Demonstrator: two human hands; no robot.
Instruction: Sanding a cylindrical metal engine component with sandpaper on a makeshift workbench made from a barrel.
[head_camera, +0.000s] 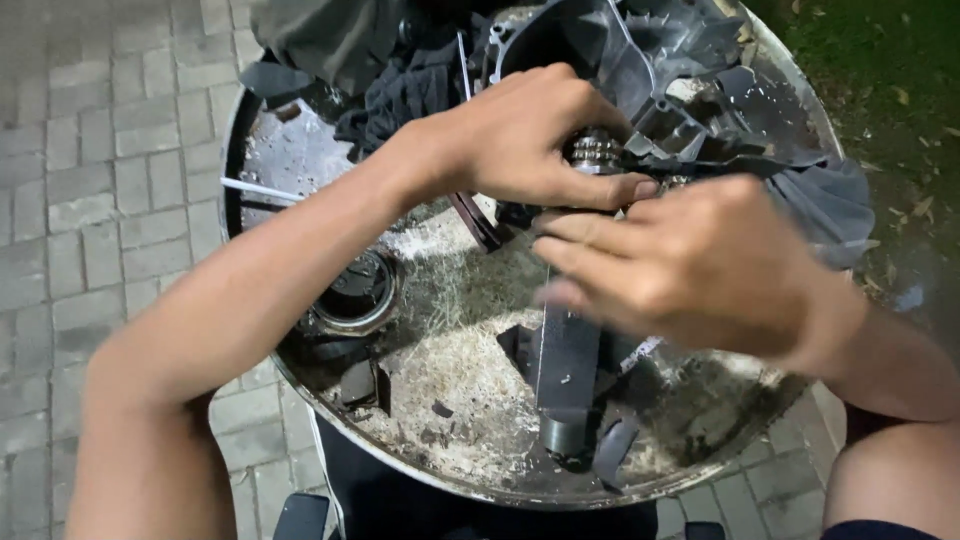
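My left hand (525, 135) curls over a small metal toothed part (597, 151) on a black plastic engine cover (650, 60) at the top of a round metal drum lid (300, 150). My right hand (690, 260) comes in from the right, fingers together and blurred, touching the same spot just below my left thumb. What the right fingers pinch is hidden. A long dark metal tool (567, 380) lies on the drum top under my right hand.
A dark rag (410, 85) lies at the drum's far edge. A round bung ring (358, 295) sits at the left, with sawdust-like debris (470, 380) and black scraps around it. Grey paving (110, 180) lies left, grass (890, 60) top right. My knee (890, 490) is lower right.
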